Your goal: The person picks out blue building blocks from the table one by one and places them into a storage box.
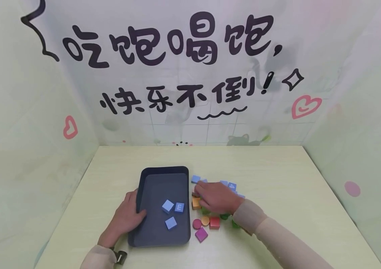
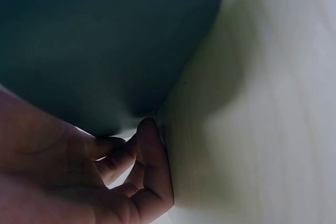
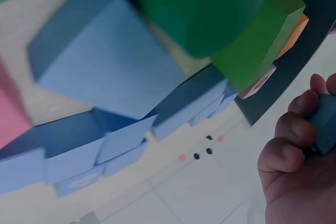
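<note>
My left hand (image 1: 126,215) grips the left side of a dark rectangular tray (image 1: 153,186), thumb over the rim. In the left wrist view its fingers (image 2: 152,161) bend at the tray's underside, close to the table. Three blue blocks lie inside the tray, one a cube (image 1: 168,206) and another a block marked E (image 1: 179,207). My right hand (image 1: 218,196) is just right of the tray, over a spread of coloured blocks. Its curled fingers hold a blue block (image 3: 326,121), seen in the right wrist view; the head view hides it.
Near the right hand lie an orange block (image 1: 196,203), a red block (image 1: 214,223), a magenta block (image 1: 201,234), round pieces and several blue blocks (image 1: 232,186). Green blocks (image 3: 257,40) are partly covered by the right arm. Printed walls enclose the pale table (image 1: 261,160).
</note>
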Available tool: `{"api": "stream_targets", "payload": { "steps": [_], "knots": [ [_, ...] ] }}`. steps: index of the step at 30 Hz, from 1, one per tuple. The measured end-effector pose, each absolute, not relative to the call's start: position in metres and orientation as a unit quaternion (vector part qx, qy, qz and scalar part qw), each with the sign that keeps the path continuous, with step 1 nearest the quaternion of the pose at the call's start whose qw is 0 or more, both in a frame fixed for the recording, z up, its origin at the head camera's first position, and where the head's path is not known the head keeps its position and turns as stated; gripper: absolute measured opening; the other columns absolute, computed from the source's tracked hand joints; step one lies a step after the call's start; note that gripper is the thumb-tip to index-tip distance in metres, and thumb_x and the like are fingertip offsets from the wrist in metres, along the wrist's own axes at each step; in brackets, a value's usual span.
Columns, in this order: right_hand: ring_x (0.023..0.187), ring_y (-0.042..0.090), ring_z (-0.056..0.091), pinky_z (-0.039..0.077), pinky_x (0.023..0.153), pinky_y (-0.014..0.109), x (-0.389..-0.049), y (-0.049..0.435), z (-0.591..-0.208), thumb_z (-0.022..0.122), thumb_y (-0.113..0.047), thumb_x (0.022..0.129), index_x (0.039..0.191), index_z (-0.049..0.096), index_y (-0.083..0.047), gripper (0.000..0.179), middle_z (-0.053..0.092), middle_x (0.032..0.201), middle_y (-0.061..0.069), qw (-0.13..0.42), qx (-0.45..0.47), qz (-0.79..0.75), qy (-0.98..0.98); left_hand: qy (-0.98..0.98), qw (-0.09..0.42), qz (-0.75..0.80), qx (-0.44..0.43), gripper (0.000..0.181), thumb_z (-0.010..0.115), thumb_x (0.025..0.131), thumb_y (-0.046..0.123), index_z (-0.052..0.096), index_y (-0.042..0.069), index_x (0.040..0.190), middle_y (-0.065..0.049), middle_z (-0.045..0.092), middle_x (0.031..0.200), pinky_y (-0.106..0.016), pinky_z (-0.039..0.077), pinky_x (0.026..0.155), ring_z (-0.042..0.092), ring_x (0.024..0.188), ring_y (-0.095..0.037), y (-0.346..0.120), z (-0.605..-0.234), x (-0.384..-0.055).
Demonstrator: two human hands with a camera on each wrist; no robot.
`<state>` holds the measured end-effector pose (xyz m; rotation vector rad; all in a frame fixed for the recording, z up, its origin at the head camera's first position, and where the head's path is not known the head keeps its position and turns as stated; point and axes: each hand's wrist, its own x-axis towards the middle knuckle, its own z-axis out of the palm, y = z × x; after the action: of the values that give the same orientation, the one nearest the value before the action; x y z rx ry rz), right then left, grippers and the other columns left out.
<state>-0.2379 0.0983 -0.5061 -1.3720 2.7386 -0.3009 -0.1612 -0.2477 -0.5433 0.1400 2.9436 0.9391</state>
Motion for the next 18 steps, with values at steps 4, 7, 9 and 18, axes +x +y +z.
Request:
{"api": "stream_targets", "payload": {
  "steps": [4,7,9,18],
  "knots": [
    [0.075,0.008,0.049,0.043,0.067,0.024,-0.237,0.080,-0.506,0.056,-0.023,0.105,0.107,0.057,-0.017,0.006,0.049,0.091,-0.007,0.034,-0.460,-0.074,0.884,0.952,0.024,0.302,0.045,0.082,0.069,0.097,0.013,0.029,-0.014,0.163,-0.037,0.042,0.155,-0.067,0.049,0.109,0.056,0.132,-0.055,-0.248,-0.543,-0.161],
    [0.078,0.008,0.049,0.042,0.067,0.023,-0.234,0.066,-0.504,0.057,-0.025,0.106,0.107,0.058,-0.018,0.007,0.049,0.092,-0.007,0.022,-0.482,-0.047,0.874,0.952,0.025,0.301,0.043,0.082,0.069,0.097,0.013,0.030,-0.014,0.163,-0.037,0.042,0.155,-0.067,0.049,0.108,0.056,0.132,-0.055,-0.248,-0.543,-0.161],
    [0.078,0.008,0.048,0.040,0.065,0.021,-0.232,0.055,-0.504,0.057,-0.027,0.108,0.108,0.059,-0.017,0.010,0.049,0.094,-0.005,0.009,-0.502,-0.030,0.864,0.952,0.026,0.301,0.042,0.082,0.069,0.097,0.013,0.030,-0.014,0.163,-0.037,0.042,0.155,-0.068,0.050,0.108,0.057,0.131,-0.056,-0.248,-0.543,-0.161],
    [0.074,0.007,0.043,0.039,0.061,0.020,-0.217,0.012,-0.503,0.058,-0.023,0.107,0.106,0.061,-0.016,0.008,0.048,0.095,-0.005,-0.011,-0.577,-0.005,0.817,0.952,0.031,0.301,0.038,0.083,0.070,0.097,0.014,0.029,-0.013,0.164,-0.036,0.042,0.156,-0.066,0.048,0.110,0.055,0.135,-0.055,-0.248,-0.543,-0.162]
  ]
}}
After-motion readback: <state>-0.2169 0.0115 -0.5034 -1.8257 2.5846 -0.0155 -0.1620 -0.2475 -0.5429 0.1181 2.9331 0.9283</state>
